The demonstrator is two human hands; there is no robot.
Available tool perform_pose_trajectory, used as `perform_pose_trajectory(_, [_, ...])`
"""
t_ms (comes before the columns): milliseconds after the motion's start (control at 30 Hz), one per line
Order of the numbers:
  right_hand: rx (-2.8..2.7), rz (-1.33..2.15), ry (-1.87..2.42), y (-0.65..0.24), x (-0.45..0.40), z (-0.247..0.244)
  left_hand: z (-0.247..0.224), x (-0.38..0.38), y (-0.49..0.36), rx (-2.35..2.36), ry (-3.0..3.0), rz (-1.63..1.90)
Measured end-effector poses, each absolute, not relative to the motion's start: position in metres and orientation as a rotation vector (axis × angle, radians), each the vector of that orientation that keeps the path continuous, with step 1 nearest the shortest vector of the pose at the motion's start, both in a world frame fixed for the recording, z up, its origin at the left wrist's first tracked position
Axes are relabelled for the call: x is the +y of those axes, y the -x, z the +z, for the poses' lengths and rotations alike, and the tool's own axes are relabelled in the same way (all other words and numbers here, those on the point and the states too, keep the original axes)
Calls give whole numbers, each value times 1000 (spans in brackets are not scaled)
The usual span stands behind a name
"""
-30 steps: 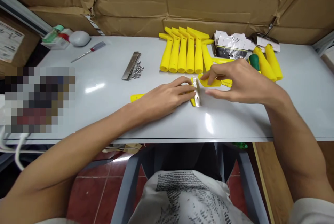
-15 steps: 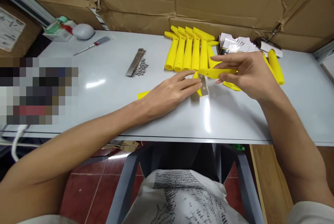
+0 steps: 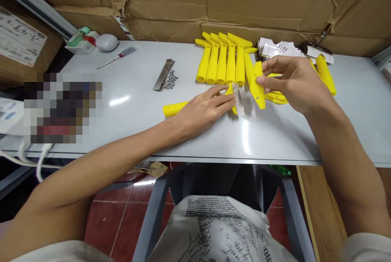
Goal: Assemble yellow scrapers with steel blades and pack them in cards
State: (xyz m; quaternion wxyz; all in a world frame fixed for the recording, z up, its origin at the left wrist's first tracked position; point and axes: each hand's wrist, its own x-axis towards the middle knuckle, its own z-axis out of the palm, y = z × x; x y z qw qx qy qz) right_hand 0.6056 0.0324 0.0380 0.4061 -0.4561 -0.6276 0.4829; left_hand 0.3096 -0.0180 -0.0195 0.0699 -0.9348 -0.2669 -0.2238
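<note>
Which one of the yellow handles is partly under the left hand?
The crosswise handle, its middle under the left hand; the row of handles lies farther back.

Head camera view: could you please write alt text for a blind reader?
A person's right hand holds a flat yellow piece; the left hand partly covers a yellow tool, fingertips at a shiny strip. Yellow handles in a row, screws and a screwdriver lie on the table.
</note>
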Motion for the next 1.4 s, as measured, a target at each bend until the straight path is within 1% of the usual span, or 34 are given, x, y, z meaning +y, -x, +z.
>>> perform_pose_trajectory(100, [-1484, 1475, 1140, -603, 30, 40, -18, -18, -306, -801, 2730, -816])
perform_pose_trajectory(167, [-1463, 1530, 1110, -600, 28, 42, -16, -18, -305, -747, 2640, -896])
perform_pose_trajectory(333, [-1517, 1558, 1045, -593, 21, 42, -8, -25, -308, -696, 2588, -864])
perform_pose_trajectory(467, [-1525, 1472, 1040, -585, 17, 35, -9, -26, -310, -623, 2575, -858])
perform_pose_trajectory(567, [-1499, 1439, 1043, -579, 14, 31, -15, -25, -310, -611, 2565, -911])
perform_pose_trajectory(667, [-1526, 1409, 1024, -576, 12, 30, -18, -27, -313, -630, 2551, -1040])
perform_pose_trajectory(767, [-1556, 1346, 1011, -574, 9, 30, -12, -31, -320, -873, 2561, -1225])
perform_pose_trajectory(867, [-1641, 1253, 1011, -571, 5, 27, -1, -32, -324, -1234, 2704, -1496])
perform_pose_trajectory(967, [-1757, 1160, 971, -565, -2, 23, 8, -30, -324, -1500, 2817, -1734])
perform_pose_trajectory(1100, [-1814, 1091, 953, -560, -10, 20, 13, -25, -322, -1718, 2802, -1722])
perform_pose_trajectory(1400, [-1760, 1205, 1005, -568, -2, 27, 12, -17, -317, -1786, 2816, -1711])
